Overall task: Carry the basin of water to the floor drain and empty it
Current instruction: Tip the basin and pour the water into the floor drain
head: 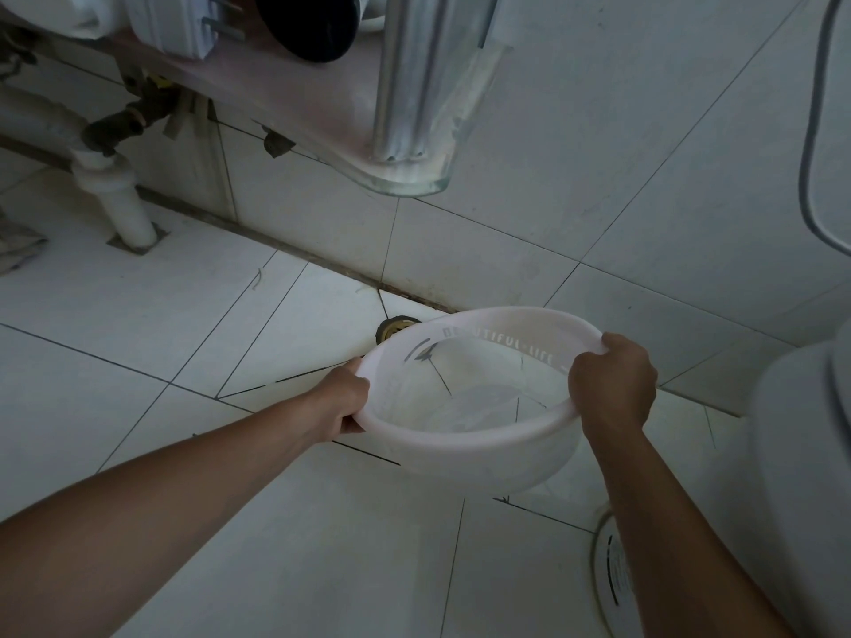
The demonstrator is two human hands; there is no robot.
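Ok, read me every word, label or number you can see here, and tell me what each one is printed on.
"BEAUTIFUL LIFE": raised letters along the inner far rim of the translucent white plastic basin; the third and fourth letters are faint, so that part is inferred.
Dark print on the round white object on the floor at the lower right: too small and blurred to read.
Nothing else legible.

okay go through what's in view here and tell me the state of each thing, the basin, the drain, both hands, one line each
basin: held off the floor by its rim, tilted away toward the drain, clear water inside.
floor drain: uncovered, partly hidden behind the basin's far rim; no water visibly reaching it.
left hand: closed on the basin's left rim.
right hand: closed over the basin's right rim.
glass shelf: fixed to the wall, holding items.
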